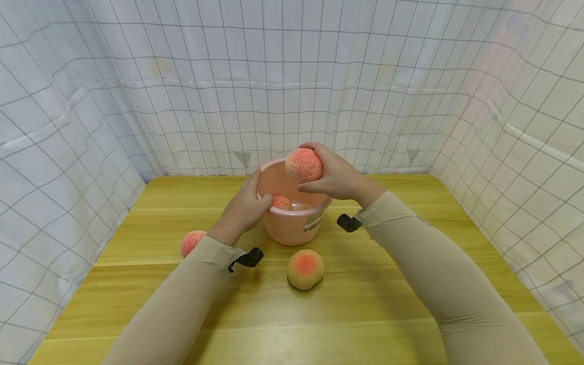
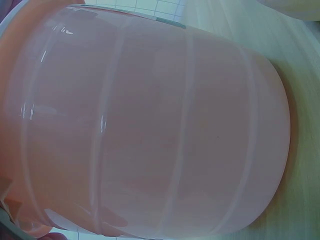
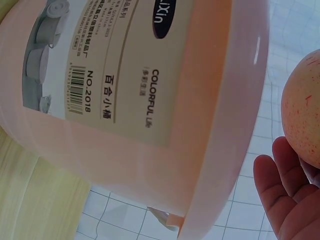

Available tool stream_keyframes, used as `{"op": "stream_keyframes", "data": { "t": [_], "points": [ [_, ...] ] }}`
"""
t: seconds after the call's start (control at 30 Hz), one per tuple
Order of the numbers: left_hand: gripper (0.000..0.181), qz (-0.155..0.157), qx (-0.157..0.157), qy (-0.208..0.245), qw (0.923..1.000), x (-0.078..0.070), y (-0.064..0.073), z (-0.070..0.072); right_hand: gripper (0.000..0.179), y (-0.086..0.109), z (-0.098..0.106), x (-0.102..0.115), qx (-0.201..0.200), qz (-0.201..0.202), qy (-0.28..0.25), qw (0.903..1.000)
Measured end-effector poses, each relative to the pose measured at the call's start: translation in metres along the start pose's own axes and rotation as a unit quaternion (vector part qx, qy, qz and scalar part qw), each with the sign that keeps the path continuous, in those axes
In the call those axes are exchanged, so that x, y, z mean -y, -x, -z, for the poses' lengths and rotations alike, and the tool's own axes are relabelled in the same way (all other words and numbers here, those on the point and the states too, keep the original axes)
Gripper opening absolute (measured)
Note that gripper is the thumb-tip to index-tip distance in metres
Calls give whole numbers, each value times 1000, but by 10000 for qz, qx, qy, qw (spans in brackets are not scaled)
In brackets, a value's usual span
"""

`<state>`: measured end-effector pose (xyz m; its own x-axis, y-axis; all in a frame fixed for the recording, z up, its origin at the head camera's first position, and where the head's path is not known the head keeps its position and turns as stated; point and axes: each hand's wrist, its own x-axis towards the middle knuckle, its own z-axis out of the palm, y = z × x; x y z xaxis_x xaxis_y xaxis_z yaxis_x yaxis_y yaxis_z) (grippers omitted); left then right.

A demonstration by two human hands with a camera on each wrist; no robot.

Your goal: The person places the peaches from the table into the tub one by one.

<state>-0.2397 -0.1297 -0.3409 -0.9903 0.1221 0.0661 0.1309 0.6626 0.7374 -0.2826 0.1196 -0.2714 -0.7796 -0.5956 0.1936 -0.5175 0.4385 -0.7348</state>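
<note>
My right hand (image 1: 339, 175) grips a speckled pink peach (image 1: 303, 165) over the mouth of a pink plastic bucket (image 1: 289, 229). The same held peach (image 3: 305, 110) shows at the edge of the right wrist view, fingers curled against it and apart from the rim. With thumb and fingers, my left hand (image 1: 244, 205) holds the bucket's left rim. Inside the bucket lies another speckled peach (image 1: 282, 203); something pale beside it is mostly hidden. The bucket wall (image 2: 145, 125) fills the left wrist view.
A yellowish peach with a red blush (image 1: 305, 269) sits in front of the bucket. Another pink peach (image 1: 191, 242) lies partly hidden behind my left forearm. The wooden table (image 1: 383, 314) is bordered by white gridded curtains (image 1: 292, 96). A printed label (image 3: 115, 65) is on the bucket.
</note>
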Motion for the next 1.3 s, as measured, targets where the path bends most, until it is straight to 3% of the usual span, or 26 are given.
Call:
{"op": "stream_keyframes", "data": {
  "t": [0.73, 0.97, 1.3],
  "points": [
    [88, -25, -18, 13, 10000, 0, 0, 0, 93, 1, -1, 4, -5, -25, -117, 9999],
    [85, 17, -31, 15, 10000, 1, 1, -1, 94, 2, 1, 4, -77, 155, 152, 9997],
    [86, 137, 34, -21, 9999, 1, -1, -1, 92, 6, 3, 2, -22, 112, 206, 9997]
  ]
}}
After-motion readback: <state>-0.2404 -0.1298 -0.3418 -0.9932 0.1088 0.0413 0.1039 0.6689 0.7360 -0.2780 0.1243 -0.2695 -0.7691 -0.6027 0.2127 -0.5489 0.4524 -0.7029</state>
